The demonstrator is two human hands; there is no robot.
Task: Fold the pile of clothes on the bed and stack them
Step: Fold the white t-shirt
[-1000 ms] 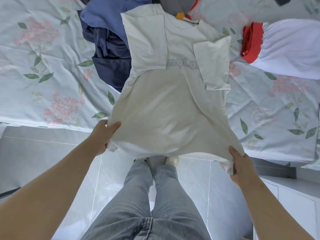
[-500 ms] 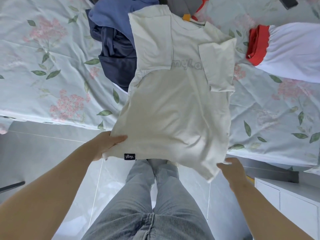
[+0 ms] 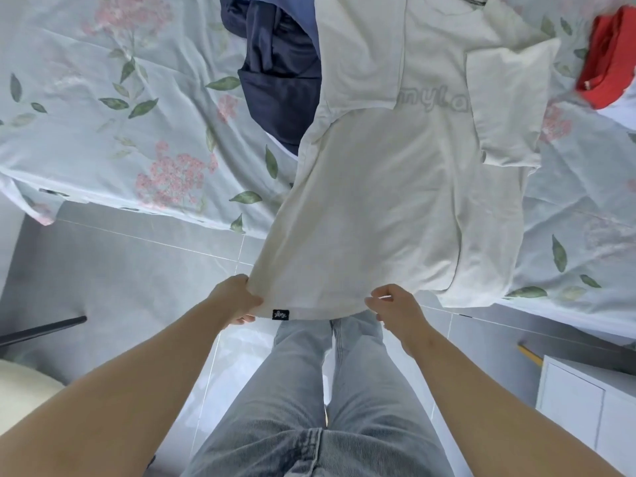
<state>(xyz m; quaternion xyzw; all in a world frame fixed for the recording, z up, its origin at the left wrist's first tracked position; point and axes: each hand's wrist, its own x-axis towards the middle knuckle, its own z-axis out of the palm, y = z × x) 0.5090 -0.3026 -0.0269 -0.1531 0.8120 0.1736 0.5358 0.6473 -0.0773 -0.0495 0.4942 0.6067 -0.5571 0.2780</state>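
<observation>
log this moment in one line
step: fold tee | left hand: grips hem | right hand: pinches hem | sleeves: folded in

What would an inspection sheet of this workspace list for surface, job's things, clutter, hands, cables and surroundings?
Surface: pale blue floral bedsheet, creased.
Job's things: white T-shirt with grey lettering, sleeves folded in, hem hanging past the bed edge; crumpled dark navy garments and red-and-white garment beyond.
Clutter: cream rounded object at lower left, unidentifiable.
Hands: left hand grips the hem corner; right hand pinches the hem further along.
Cables: nothing seen.
Surroundings: grey tiled floor; white cabinet.
</observation>
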